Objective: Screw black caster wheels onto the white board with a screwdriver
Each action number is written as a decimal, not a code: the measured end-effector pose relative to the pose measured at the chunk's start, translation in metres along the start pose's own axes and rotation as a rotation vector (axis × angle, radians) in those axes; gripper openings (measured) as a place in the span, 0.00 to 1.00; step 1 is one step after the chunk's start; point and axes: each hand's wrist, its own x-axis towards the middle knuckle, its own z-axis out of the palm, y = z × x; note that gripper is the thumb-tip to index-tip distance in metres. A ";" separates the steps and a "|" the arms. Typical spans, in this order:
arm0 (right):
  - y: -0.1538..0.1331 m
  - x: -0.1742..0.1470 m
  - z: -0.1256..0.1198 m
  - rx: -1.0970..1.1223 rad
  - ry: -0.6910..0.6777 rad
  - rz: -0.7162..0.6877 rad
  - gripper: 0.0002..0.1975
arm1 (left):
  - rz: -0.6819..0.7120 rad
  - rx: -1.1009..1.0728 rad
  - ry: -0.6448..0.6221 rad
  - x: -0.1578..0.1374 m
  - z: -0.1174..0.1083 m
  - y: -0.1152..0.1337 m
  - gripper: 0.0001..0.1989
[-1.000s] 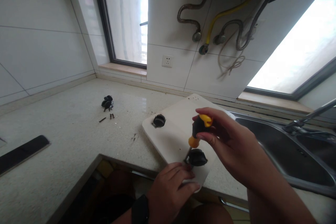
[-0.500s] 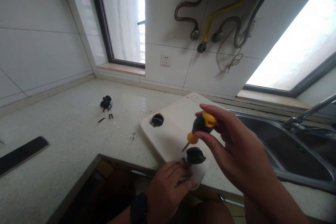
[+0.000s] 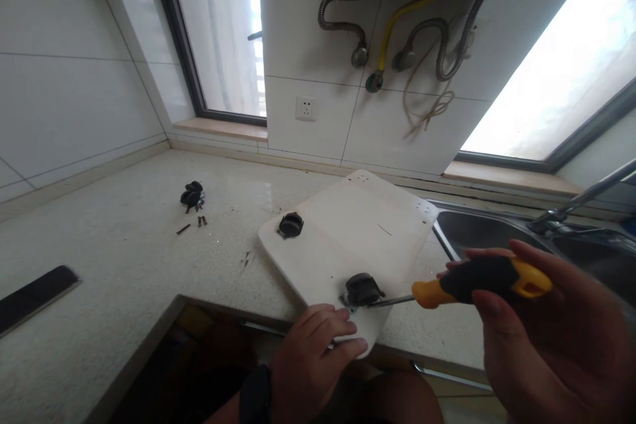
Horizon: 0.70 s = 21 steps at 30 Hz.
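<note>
My right hand holds a screwdriver with a yellow and black handle. The tool lies nearly level, its shaft pointing left and its tip at the base of a black caster. That caster sits on the near corner of a white board. Beside it, my left hand grips the board's near edge, fingers curled on top close to the caster's plate. A second black caster stands on the board's left corner. The far and right corners show small holes.
Loose casters and several screws lie on the pale counter. A dark flat object is at the left. To the right are a steel sink and a faucet. The counter has a cutout in front.
My right hand has moved right and turned the screwdriver from steep to nearly level. Its tip has gone from the caster's left side to its near right side. My left hand stays at the board.
</note>
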 end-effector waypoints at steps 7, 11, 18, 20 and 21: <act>0.011 0.001 0.002 0.005 0.071 -0.084 0.29 | -0.017 0.020 -0.021 0.001 0.000 0.003 0.11; 0.018 0.003 0.002 -0.013 0.105 -0.100 0.28 | -0.017 0.027 -0.029 0.002 -0.001 0.002 0.10; 0.018 0.001 -0.004 -0.030 0.154 -0.043 0.29 | -0.027 0.025 -0.060 -0.001 0.000 0.002 0.12; 0.019 -0.001 -0.004 -0.013 0.123 -0.072 0.28 | -0.027 0.031 -0.047 -0.001 0.001 0.002 0.12; 0.021 -0.002 -0.003 -0.005 0.110 -0.084 0.28 | -0.028 0.036 -0.039 -0.001 0.001 0.002 0.12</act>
